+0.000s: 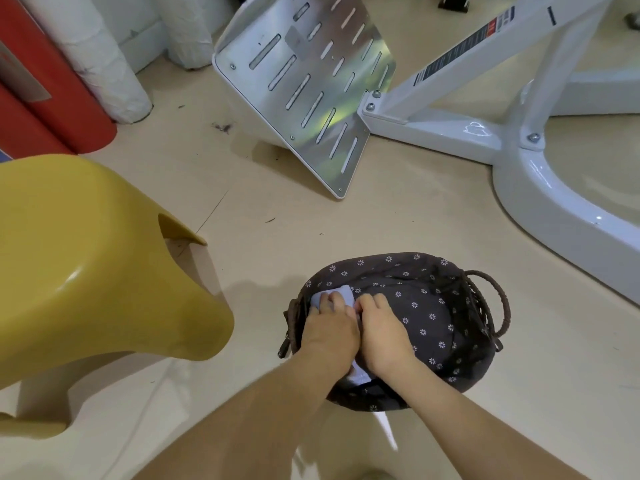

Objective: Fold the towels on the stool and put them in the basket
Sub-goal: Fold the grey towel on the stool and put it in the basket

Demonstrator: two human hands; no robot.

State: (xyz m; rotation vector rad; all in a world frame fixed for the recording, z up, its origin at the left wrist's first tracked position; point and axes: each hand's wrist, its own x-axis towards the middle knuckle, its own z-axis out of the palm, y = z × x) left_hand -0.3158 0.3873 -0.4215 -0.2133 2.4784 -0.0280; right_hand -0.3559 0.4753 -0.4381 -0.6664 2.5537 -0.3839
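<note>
Both bare forearms reach in from six o'clock. The smooth yellow plastic stool (86, 258) stands at nine o'clock, its seat bare. The oval basket (450, 327), lined in dark flower-print cloth with braided handles, sits on the floor. Left hand (330, 329) and right hand (382, 336) press a pale blue folded towel (343, 294) into its left side, fingers curled over it, long axis running six to twelve.

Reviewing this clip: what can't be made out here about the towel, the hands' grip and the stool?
Head view only:
- towel: mostly covered by the left hand and right hand; fold unclear.
- Grip: fingertips hidden, can't tell.
- basket: near-left floor hidden by hands.
- stool: top cut off by left edge.
</note>
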